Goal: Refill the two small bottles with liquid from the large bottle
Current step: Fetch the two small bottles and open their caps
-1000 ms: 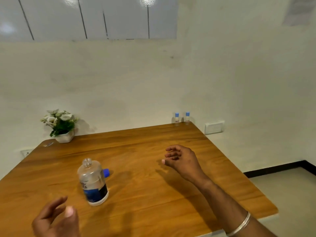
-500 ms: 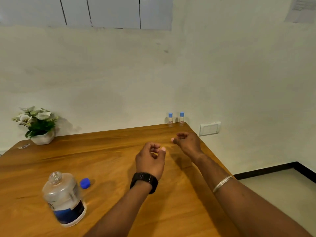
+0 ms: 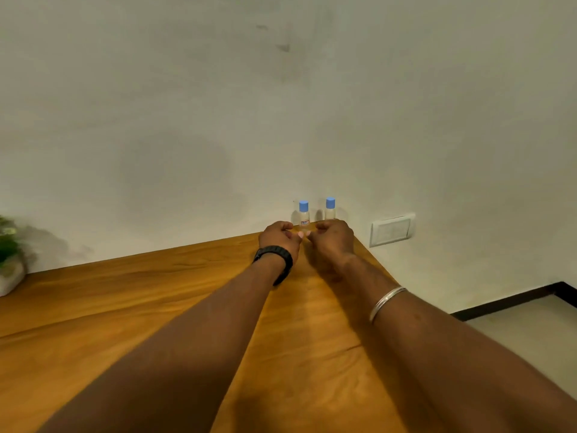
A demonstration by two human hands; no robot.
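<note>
Warm orange-brown wood fills the lower view: a worktop (image 3: 125, 307) seen from above, narrowing toward its far right corner against a pale plaster wall (image 3: 187, 104). Two bare forearms stretch from the near edge across the wood toward that corner. The right forearm carries a thin silver bangle (image 3: 386, 303); the left wrist wears a black watch (image 3: 276, 257).

Farther on, the left hand (image 3: 279, 235) and the right hand (image 3: 334, 237) sit side by side near the corner, knuckles up and fingers curled loosely inward, their fingertips nearly meeting. Neither hand grips anything that can be seen.

Just beyond the hands, against the wall, stand two small clear bottles, upright and capped in blue. The left small bottle (image 3: 303, 214) shows above the gap between the hands, with a tiny red-printed label. The right small bottle (image 3: 330, 208) rises behind the right hand, its lower part hidden. Whether the fingers touch either bottle cannot be told.

To the right, a white switch plate (image 3: 392, 229) sits on the wall. At the far left edge, a white pot of greenery (image 3: 9, 260) rests on the worktop. The large bottle is out of view
</note>
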